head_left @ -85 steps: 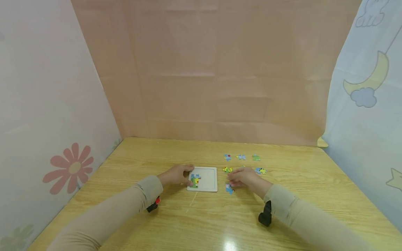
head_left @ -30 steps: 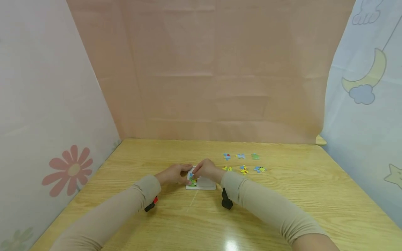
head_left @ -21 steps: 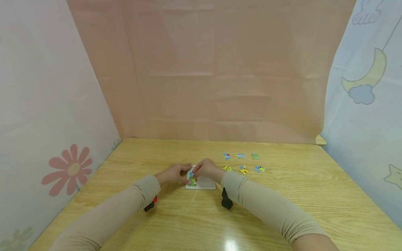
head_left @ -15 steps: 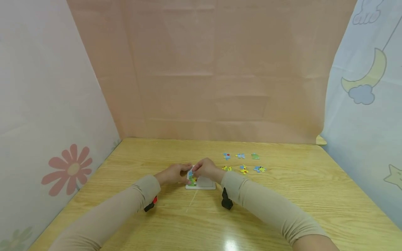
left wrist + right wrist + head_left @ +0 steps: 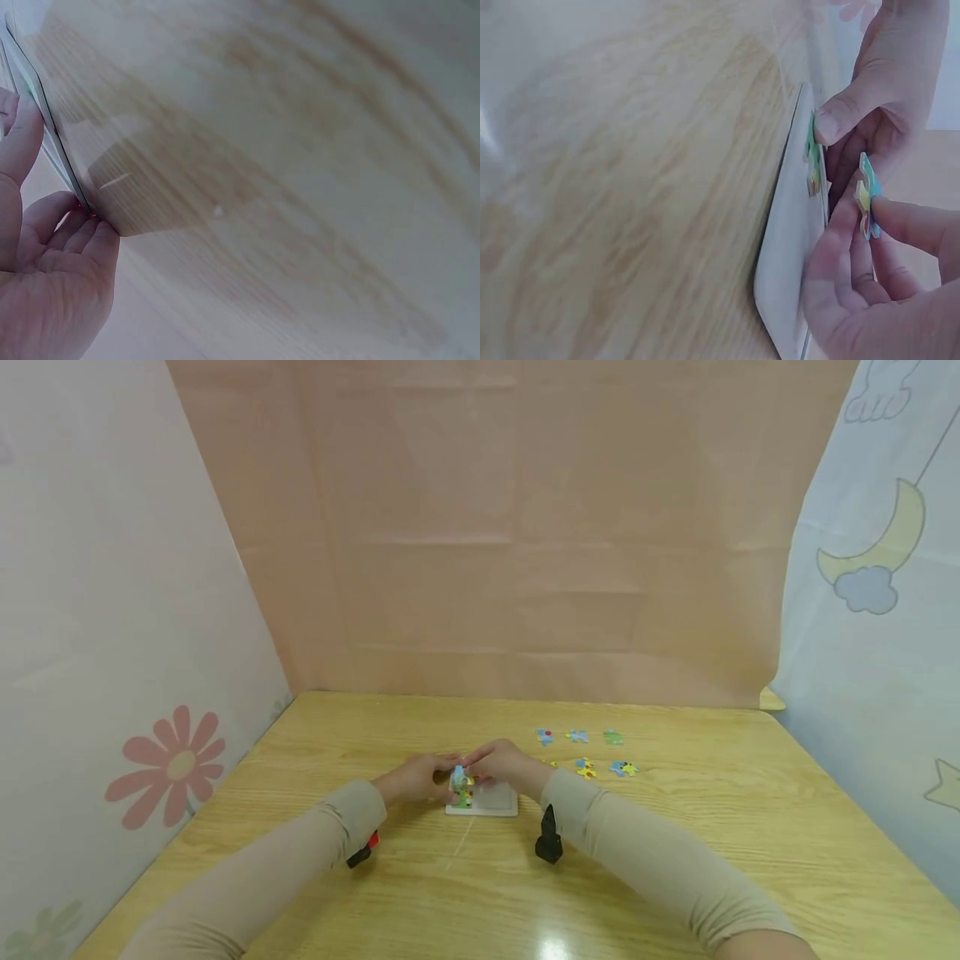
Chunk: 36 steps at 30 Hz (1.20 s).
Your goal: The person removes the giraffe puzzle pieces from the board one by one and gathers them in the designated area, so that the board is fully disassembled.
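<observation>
A small white puzzle tray (image 5: 491,812) lies on the table, with green and yellow puzzle pieces (image 5: 462,800) at its left side. My left hand (image 5: 417,778) grips the tray's left edge; in the right wrist view its thumb rests on top by a green piece. My right hand (image 5: 506,762) is over the tray, pinching a blue and yellow puzzle piece (image 5: 865,196) between thumb and fingers. That piece is tilted up on edge and apart from the tray surface. The left wrist view shows the tray's edge (image 5: 56,135) against my left fingers.
Several loose puzzle pieces lie right of the tray: a back row with a green piece (image 5: 613,737), and a nearer row with a yellow piece (image 5: 587,768) and a blue-yellow one (image 5: 624,768). Wooden table (image 5: 675,827) surrounds them; a brown sheet (image 5: 495,568) hangs behind.
My right hand came from the loose pieces to the tray; the nearest loose piece has left the table. Within the last half second, the held piece has lifted and tilted up. My left hand stays put.
</observation>
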Each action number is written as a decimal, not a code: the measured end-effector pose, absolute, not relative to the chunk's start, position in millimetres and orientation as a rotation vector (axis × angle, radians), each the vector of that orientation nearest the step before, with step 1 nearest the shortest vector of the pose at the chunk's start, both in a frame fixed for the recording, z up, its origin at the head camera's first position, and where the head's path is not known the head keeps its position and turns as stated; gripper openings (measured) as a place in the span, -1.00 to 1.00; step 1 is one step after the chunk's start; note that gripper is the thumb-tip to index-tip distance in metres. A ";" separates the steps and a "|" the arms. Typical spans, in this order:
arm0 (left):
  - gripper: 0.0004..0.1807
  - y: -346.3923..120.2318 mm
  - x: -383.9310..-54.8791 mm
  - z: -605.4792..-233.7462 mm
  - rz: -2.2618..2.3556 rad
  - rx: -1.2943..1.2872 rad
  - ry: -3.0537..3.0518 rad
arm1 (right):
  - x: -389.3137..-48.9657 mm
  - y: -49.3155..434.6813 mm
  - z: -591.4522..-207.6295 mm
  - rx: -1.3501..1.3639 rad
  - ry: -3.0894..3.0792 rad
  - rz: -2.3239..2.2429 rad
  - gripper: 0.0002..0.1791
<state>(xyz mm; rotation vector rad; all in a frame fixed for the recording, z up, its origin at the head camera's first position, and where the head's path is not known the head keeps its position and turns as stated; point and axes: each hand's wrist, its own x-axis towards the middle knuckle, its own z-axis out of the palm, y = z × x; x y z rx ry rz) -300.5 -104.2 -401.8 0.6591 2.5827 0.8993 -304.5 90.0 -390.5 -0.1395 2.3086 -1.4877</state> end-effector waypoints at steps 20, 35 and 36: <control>-0.13 -103.4 -303.0 -401.2 0.894 0.648 2.579 | -297.1 129.3 -357.3 -0.209 2.114 -1.608 -0.65; -0.12 -105.7 -303.0 -403.0 0.870 0.669 2.586 | -294.8 172.5 -356.1 -0.224 2.082 -1.670 -0.60; -0.12 -105.9 -302.9 -402.9 0.871 0.670 2.585 | -294.5 175.0 -355.9 -0.228 2.082 -1.671 -0.60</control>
